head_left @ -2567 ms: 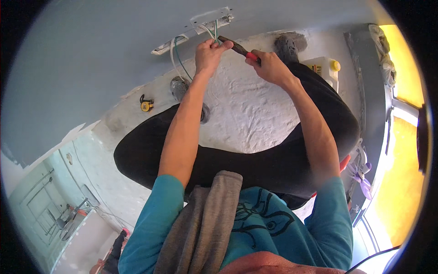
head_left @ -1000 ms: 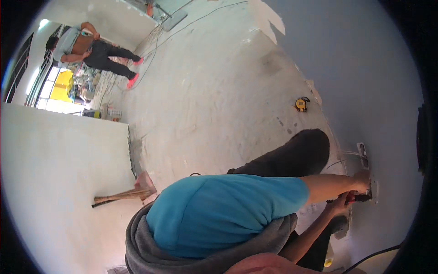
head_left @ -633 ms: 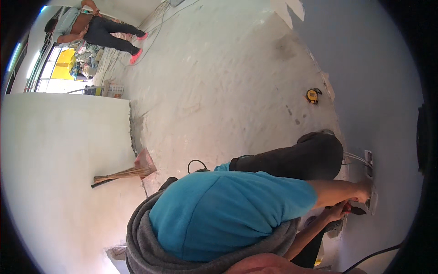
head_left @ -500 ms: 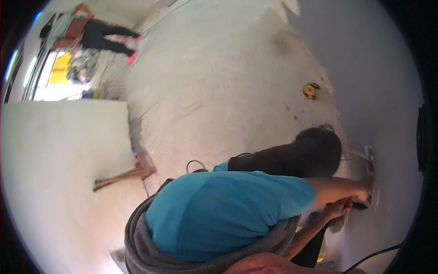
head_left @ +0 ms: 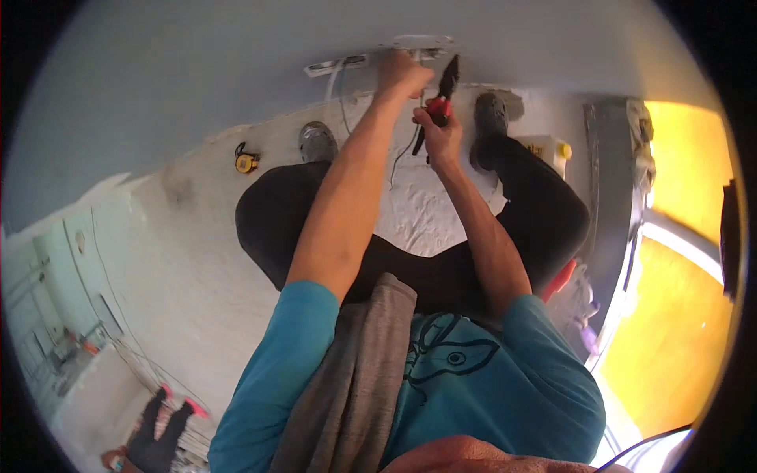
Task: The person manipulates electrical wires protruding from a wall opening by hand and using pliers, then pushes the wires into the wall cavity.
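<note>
My left hand [head_left: 404,76] is closed right in front of a recessed wall box [head_left: 422,43]; what its fingers grip is hidden. Beside it, my right hand [head_left: 443,138] holds red-and-black pliers [head_left: 441,109] by the handles, their dark jaws pointing up toward the wall. A thin wire [head_left: 406,154] hangs between the two hands and curls down over the floor. Left of my left hand, a second wall box [head_left: 337,65] has a loose greenish wire [head_left: 342,102] dangling from it.
A yellow tape measure [head_left: 246,162] lies on the floor near my left shoe [head_left: 317,143]. Past my right shoe [head_left: 490,116] stands a pale jug with a yellow cap [head_left: 561,150]. Bright yellow panels [head_left: 678,292] are at the right. Another person's legs [head_left: 162,430] show at lower left.
My view has turned, so the wall has swung from the right side to the top. The pliers stay in my right hand, and my left hand stays at the wall box.
</note>
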The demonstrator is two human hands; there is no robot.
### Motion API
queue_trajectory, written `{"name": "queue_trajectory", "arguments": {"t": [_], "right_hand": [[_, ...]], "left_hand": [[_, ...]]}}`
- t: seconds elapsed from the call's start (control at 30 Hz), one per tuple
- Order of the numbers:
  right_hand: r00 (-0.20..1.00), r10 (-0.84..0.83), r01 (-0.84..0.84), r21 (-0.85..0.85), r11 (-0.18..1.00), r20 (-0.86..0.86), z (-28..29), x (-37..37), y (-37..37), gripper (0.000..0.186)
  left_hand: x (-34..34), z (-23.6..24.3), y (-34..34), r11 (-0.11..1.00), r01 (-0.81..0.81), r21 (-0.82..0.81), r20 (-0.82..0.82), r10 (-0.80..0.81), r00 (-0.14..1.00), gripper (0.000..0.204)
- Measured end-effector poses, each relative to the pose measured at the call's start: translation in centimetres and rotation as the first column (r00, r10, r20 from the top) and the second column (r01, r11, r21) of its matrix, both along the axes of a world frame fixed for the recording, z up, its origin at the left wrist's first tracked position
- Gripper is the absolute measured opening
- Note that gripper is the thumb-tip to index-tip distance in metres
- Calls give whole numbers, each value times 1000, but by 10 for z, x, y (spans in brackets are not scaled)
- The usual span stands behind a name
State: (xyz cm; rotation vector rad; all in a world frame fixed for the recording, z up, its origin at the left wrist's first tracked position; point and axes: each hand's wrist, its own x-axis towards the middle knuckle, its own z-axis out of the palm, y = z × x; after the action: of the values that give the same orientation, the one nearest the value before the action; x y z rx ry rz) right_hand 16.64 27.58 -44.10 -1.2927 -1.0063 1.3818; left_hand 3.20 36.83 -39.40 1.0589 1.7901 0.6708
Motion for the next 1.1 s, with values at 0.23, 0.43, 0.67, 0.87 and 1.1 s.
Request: {"name": "queue_trajectory", "arguments": {"t": [0.23, 0.43, 0.67, 0.87, 1.1], "right_hand": [[978, 25, -23, -9, 1000, 206, 5, 10, -8, 34], [968, 42, -52, 36, 998, 247, 1, 16, 1, 35], [953, 20, -41, 64, 997, 303, 5, 16, 2, 32], [948, 4, -35, 93, 995, 318, 5, 18, 3, 32], [960, 76, -88, 31, 996, 271, 11, 20, 1, 35]], "left_hand": [[-5, -8, -12, 995, -66, -73, 265, 83, 961, 23], [-15, -16, -6, 982, -57, -179, 455, 134, 880, 22], [-9, -24, -14, 960, -154, -234, 543, 261, 798, 16], [-3, -24, -19, 945, -218, -244, 571, 322, 755, 18], [-8, -27, -33, 970, -158, -186, 648, 242, 722, 18]]}}
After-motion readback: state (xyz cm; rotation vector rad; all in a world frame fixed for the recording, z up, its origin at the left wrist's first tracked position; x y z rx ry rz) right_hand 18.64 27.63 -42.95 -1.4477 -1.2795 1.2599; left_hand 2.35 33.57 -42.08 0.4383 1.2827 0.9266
